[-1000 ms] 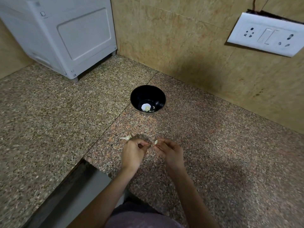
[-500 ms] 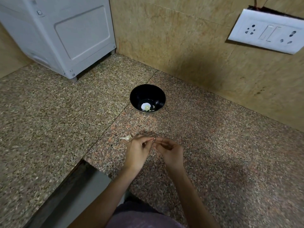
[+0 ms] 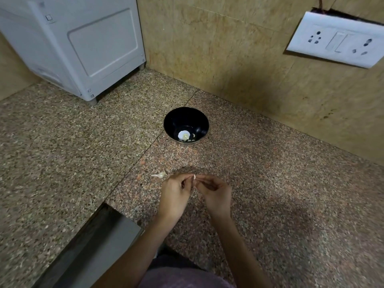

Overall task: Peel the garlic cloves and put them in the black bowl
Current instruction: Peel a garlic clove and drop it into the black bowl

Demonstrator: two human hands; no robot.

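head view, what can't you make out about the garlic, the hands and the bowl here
- Clove between the left hand and right hand, head view: fingers cover all but a pale tip, so how much is peeled is unclear.
- Black bowl: pale contents too small to count.
- Garlic piece on the counter: too small to tell clove from skin.
- Forearms: cut off by the bottom edge.

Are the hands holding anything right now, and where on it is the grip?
A small garlic clove is pinched between the fingertips of the left hand and the right hand, above the countertop. It is too small to tell which end each hand grips.
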